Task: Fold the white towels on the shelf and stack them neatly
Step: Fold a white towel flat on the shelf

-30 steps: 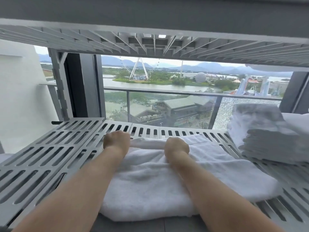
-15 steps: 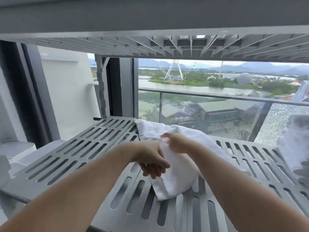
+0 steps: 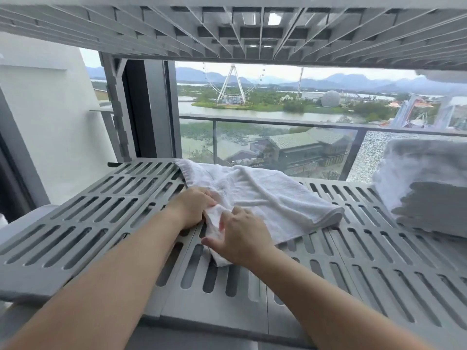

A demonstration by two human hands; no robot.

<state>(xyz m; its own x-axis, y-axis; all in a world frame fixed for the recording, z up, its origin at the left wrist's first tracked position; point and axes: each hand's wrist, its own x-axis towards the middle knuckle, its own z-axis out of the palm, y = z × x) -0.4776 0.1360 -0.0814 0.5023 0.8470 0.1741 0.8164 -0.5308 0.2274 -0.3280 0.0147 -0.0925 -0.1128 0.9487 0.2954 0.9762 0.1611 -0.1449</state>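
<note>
Outside the big window (image 3: 278,152) you can see water, green land, hills and a big wheel (image 3: 231,84). Close up is a grey shelf (image 3: 101,210) with long holes in it. Another grey shelf (image 3: 227,29) hangs low over it like a roof. On the right side of the shelf sits a stack of folded towels (image 3: 424,188), well apart from the hands. Part of that stack is blurry.

One white towel (image 3: 265,195) lies loose and wrinkled in the middle of the shelf. It stretches from the back edge down toward the person, and its right end is rolled over. The near end is bunched up between the two hands.

The left hand (image 3: 193,208) is on the left of the bunched part, with its fingers curled into the cloth. The right hand (image 3: 240,238) lies on top of the same end, just beside the left hand, with its thumb pointing left across the cloth. I cannot tell if the right hand is pinching the towel or only resting on it. Both bare arms reach in from the bottom.
</note>
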